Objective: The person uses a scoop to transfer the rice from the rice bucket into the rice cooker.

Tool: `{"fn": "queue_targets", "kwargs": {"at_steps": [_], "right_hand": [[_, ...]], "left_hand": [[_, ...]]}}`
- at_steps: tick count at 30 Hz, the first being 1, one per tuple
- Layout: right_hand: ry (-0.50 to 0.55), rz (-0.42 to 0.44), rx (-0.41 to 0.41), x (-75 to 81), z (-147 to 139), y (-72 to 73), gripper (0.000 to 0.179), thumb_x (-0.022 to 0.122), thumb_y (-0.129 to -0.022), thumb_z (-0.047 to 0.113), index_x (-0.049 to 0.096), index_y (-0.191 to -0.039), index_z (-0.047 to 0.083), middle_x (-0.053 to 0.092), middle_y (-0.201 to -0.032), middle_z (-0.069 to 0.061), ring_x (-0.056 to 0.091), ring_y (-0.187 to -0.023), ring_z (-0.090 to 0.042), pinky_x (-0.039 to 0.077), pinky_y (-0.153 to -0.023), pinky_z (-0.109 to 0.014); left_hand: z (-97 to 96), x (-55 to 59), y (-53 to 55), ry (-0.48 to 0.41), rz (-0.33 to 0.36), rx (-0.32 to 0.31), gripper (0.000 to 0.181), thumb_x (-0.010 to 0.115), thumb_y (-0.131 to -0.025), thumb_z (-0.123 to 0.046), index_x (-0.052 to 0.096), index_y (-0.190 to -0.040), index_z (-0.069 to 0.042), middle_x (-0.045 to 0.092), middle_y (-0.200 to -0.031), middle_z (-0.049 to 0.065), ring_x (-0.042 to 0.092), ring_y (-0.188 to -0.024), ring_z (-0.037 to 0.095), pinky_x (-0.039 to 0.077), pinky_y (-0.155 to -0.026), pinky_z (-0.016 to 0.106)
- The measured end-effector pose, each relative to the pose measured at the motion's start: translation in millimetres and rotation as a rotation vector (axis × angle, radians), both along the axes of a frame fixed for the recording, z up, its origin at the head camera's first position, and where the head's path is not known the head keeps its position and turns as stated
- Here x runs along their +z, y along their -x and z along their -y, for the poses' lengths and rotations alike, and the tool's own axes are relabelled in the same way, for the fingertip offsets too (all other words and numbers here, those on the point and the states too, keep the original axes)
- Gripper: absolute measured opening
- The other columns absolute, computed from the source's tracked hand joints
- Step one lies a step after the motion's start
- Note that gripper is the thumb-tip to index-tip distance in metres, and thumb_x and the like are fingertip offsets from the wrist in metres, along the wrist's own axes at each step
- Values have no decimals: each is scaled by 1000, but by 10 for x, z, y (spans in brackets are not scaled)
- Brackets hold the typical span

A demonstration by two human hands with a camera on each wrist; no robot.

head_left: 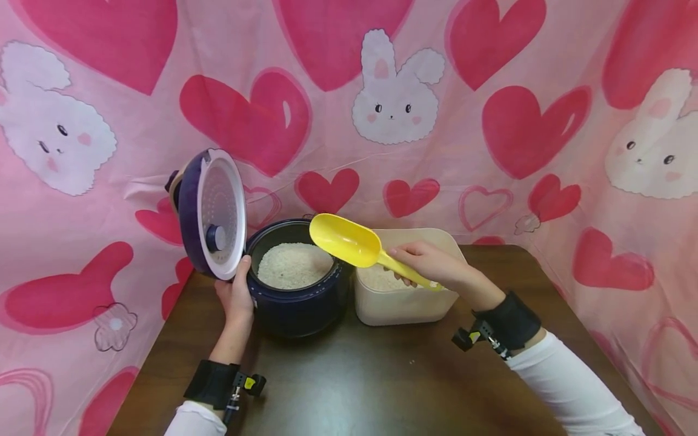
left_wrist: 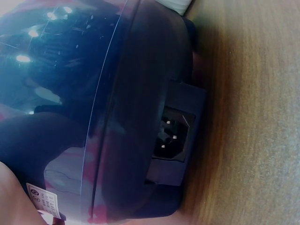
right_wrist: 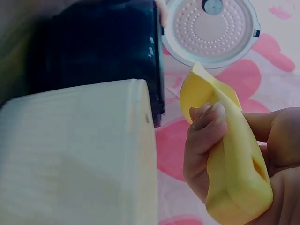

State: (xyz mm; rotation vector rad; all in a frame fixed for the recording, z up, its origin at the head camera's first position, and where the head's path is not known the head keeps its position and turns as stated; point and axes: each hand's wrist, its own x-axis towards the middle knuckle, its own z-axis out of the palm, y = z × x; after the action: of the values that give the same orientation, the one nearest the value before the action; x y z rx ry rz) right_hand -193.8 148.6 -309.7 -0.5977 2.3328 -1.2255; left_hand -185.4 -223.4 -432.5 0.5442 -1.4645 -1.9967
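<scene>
My right hand (head_left: 428,261) grips the handle of a yellow scoop (head_left: 349,239), fingers curled round it in the right wrist view. Its bowl, with no rice showing inside, is raised between a dark blue rice cooker (head_left: 300,312) and a cream bin (head_left: 406,312). White rice (head_left: 294,266) is heaped in the cooker's pot. The cooker's lid (head_left: 220,212) stands upright at the left, pale inner side facing right. My left hand (head_left: 238,297) holds the lid's lower edge, thumb in front and fingers mostly hidden behind. The left wrist view shows the cooker's power socket (left_wrist: 173,136).
More rice (head_left: 382,278) lies in the cream bin, right beside the cooker. Both stand on a dark brown wooden table (head_left: 371,381), with a few loose grains near its middle. A pink cloth (head_left: 338,151) with hearts and rabbits hangs close behind and at both sides.
</scene>
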Motion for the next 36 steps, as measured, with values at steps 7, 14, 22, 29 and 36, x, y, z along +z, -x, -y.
{"fn": "queue_targets", "kwargs": {"at_steps": [7, 14, 22, 29, 36], "right_hand": [[78, 150, 7, -182, -302, -227, 49, 43, -113, 35, 64, -114, -8, 63, -82, -11, 60, -68, -19, 54, -63, -24], [126, 246, 4, -310, -614, -552, 43, 45, -112, 35, 64, -112, -4, 64, -86, -11, 63, -70, -16, 56, -65, -24], [257, 395, 62, -607, -930, -959, 36, 43, -113, 22, 62, -115, -8, 64, -88, -7, 64, -72, -12, 56, -64, -21], [283, 457, 51, -862, -1108, -1222, 34, 44, -113, 20, 59, -117, -11, 64, -89, -7, 64, -78, -15, 55, -66, -22], [213, 386, -62, -1104, -1155, -1457, 36, 53, -109, 21, 53, -115, -14, 63, -91, -8, 62, -80, -16, 52, -67, -24]], "left_hand": [[-16, -2, -16, 1, 22, 3, 43, 76, -92, -28, 64, -128, -9, 67, -109, -12, 56, -109, 10, 39, -108, 20], [18, -34, 14, -18, -27, 2, 35, 76, -92, -26, 66, -122, -13, 69, -109, -11, 57, -109, 11, 41, -107, 19], [30, -31, -3, -11, -1, 3, 35, 76, -92, -27, 64, -122, -14, 67, -112, -10, 56, -112, 11, 39, -109, 20], [36, -5, 7, -9, 0, -17, 41, 75, -93, -28, 63, -129, -13, 66, -122, -4, 55, -116, 13, 39, -111, 22], [19, 6, 23, -16, 5, -33, 42, 74, -94, -28, 60, -131, -13, 64, -127, -2, 55, -118, 12, 39, -111, 22]]}}
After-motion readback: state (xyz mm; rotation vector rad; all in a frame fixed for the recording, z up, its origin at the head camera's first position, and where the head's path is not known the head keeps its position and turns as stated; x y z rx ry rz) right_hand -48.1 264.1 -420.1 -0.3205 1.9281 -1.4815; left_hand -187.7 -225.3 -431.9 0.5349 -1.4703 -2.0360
